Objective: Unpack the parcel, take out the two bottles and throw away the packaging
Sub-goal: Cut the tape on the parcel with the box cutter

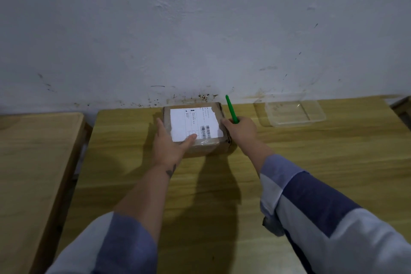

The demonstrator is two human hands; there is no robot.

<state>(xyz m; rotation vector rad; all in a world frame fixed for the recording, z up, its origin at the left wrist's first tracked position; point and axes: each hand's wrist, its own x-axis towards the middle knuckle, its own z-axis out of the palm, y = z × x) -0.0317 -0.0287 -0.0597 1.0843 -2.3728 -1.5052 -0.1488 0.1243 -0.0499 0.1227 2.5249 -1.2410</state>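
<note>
A small brown cardboard parcel [212, 144] with a white shipping label on top lies closed on the wooden table [311, 162], close to the wall. My left hand [170, 145] grips its left side, thumb resting on the label. My right hand [241, 130] touches the parcel's right edge while holding a green pen-like tool [231, 110] that points up and away. The bottles are hidden from view.
A clear plastic tray [294, 110] sits at the back right of the table. A second wooden table [33, 162] stands to the left across a narrow gap. A stained white wall [200, 29] rises right behind the parcel.
</note>
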